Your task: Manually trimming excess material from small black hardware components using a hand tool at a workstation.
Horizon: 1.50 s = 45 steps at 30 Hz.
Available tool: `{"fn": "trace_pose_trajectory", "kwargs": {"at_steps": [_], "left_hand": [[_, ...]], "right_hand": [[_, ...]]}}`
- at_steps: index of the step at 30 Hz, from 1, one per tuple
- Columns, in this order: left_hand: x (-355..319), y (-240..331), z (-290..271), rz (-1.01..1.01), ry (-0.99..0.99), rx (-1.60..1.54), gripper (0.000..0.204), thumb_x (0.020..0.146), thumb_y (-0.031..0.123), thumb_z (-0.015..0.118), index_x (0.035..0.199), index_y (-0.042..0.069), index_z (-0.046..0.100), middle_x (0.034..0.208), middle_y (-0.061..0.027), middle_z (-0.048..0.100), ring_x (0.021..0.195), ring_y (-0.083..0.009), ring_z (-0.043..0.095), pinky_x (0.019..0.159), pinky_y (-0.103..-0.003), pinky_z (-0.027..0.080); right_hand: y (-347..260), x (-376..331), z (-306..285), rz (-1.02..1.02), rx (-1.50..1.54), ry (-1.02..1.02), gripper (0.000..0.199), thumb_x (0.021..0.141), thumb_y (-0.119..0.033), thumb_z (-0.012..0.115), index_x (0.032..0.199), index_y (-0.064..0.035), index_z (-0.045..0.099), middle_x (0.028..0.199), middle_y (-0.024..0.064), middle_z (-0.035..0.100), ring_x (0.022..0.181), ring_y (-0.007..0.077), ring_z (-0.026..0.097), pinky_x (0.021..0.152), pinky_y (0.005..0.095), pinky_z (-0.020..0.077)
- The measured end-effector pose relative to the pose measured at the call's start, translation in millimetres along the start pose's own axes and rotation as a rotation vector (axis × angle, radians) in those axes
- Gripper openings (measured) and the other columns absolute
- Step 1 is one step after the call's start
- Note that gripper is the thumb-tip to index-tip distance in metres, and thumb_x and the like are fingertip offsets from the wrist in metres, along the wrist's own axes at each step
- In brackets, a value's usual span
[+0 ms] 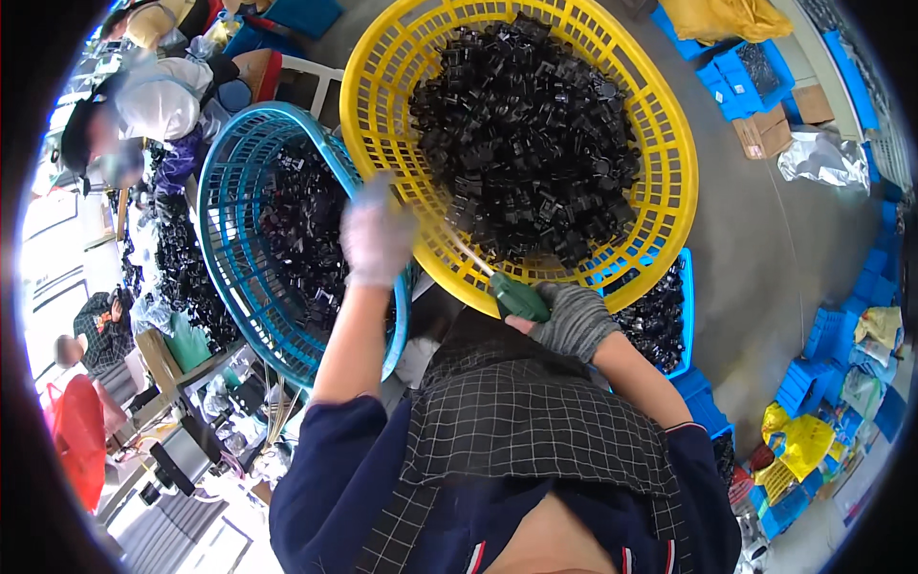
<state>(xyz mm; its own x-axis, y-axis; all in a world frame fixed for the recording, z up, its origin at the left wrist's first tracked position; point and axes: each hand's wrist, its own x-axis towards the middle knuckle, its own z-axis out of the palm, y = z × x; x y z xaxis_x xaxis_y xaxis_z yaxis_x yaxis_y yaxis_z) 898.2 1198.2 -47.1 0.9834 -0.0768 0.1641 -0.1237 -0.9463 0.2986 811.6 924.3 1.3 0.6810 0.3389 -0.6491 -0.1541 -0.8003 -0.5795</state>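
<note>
My right hand, in a grey knit glove, is closed round the green handle of a screwdriver-like tool. Its thin metal shaft points up and left over the near rim of a yellow plastic basket. Black plastic parts are heaped inside that basket. My left hand, in a pale glove, is smeared by motion above the place where the yellow basket meets a blue basket. Whether its fingers hold anything cannot be made out. More dark parts lie in the blue basket.
Under the yellow basket's near right side stands a blue crate of black parts. A workbench with loose parts runs along the left, with other people beside it. Blue bins, cardboard boxes and yellow bags stand at right.
</note>
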Motion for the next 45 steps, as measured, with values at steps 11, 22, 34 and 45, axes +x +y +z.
{"fn": "trace_pose_trajectory", "kwargs": {"at_steps": [11,22,34,45], "left_hand": [[49,42,81,-0.099,-1.031,-0.04,0.056,0.082,0.021,0.059,0.134,0.006,0.045,0.111,-0.0207,0.063,0.105,-0.0334,0.06,0.093,-0.039,0.046],[-24,17,-13,-0.165,-0.37,-0.76,0.049,0.081,0.011,0.058,0.129,0.005,0.048,0.105,-0.017,0.064,0.098,-0.0249,0.062,0.089,-0.034,0.047],[-50,17,-20,-0.034,-0.066,0.143,0.047,0.078,0.021,0.063,0.121,0.003,0.054,0.11,-0.0207,0.062,0.102,-0.0361,0.059,0.089,-0.042,0.048],[14,64,125,-0.084,-0.874,-0.283,0.039,0.085,0.016,0.056,0.121,0.001,0.055,0.112,-0.02,0.064,0.103,-0.0333,0.061,0.091,-0.036,0.047]], "right_hand": [[32,-10,5,0.225,0.023,0.122,0.069,0.074,-0.065,0.063,0.107,-0.0037,0.064,0.085,0.0202,0.068,0.083,0.0353,0.066,0.076,0.042,0.0515],[-10,-29,16,-0.014,-0.138,0.056,0.07,0.075,-0.069,0.057,0.101,-0.0042,0.065,0.087,0.0192,0.068,0.085,0.0347,0.066,0.077,0.0425,0.0512],[15,-46,27,0.02,-0.043,0.051,0.07,0.074,-0.066,0.062,0.105,-0.0039,0.065,0.088,0.0204,0.067,0.087,0.0363,0.065,0.079,0.0424,0.0506],[61,-55,24,0.233,0.166,0.136,0.065,0.074,-0.062,0.066,0.105,-0.0046,0.065,0.086,0.0196,0.068,0.084,0.034,0.066,0.077,0.0396,0.0518]]}}
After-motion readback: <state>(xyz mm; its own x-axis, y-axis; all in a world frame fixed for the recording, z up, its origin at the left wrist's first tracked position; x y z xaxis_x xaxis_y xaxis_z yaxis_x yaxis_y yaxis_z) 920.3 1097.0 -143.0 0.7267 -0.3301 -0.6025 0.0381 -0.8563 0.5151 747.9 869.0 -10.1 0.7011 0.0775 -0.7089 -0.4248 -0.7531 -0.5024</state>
